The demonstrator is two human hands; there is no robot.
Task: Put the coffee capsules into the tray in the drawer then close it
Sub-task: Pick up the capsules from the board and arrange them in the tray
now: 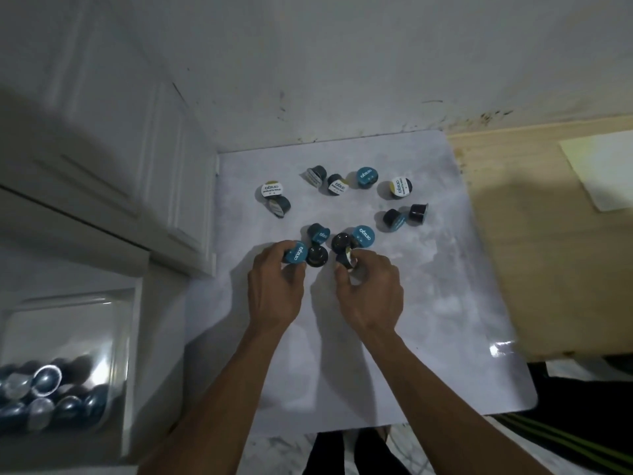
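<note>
Several dark coffee capsules with teal or white lids lie scattered on a pale marbled board (394, 303). My left hand (274, 286) is shut on a teal-lidded capsule (295, 256). My right hand (371, 286) is shut on a dark capsule (346, 260). Between the hands stands a dark capsule (317, 256), upside down. Just beyond lie a teal capsule (319, 233) and a teal-lidded one (362, 236). At the lower left, the open white drawer (135, 337) holds a clear tray (68, 313) with several capsules (51, 399) in it.
White cabinet fronts (102, 149) rise at the left, above the drawer. A wall runs behind the board. A wooden surface (548, 269) with a sheet of paper (603, 169) lies at the right. Dark cloth with green stripes (565, 440) lies below the board's right corner.
</note>
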